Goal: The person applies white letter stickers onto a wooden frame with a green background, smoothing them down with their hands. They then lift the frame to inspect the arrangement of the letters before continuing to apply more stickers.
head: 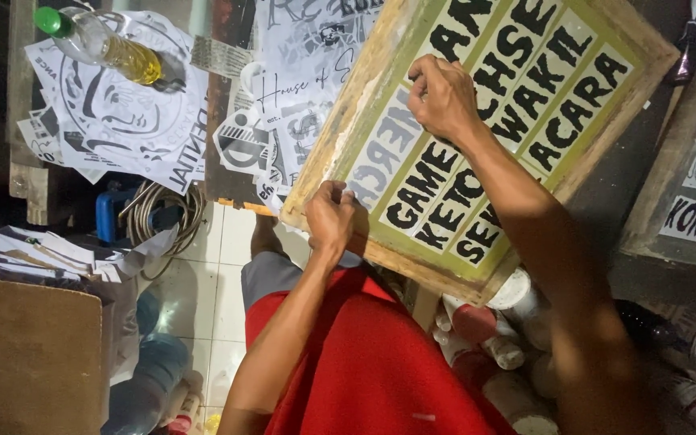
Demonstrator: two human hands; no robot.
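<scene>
1. Wooden screen frame (340, 137) lies tilted across my lap and the cluttered table (219, 113), its long axis running from near my knee up and away toward the far corner.
2. Left hand (330, 219) sits at the near lower edge, fingers curled and pinching something on the mesh; what exactly, I cannot tell.
3. Right hand (443, 98) rests farther up on the lettered mesh (517, 89), fingertips bunched together, pressing or picking at the stencil.
4. Left hand is nearer the frame's edge.

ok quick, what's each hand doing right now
Left hand: fingers curled shut at the near edge of the wooden screen frame; whether it grips it cannot be told.
Right hand: fingers pinched together on the screen's lettered sheet.
</scene>
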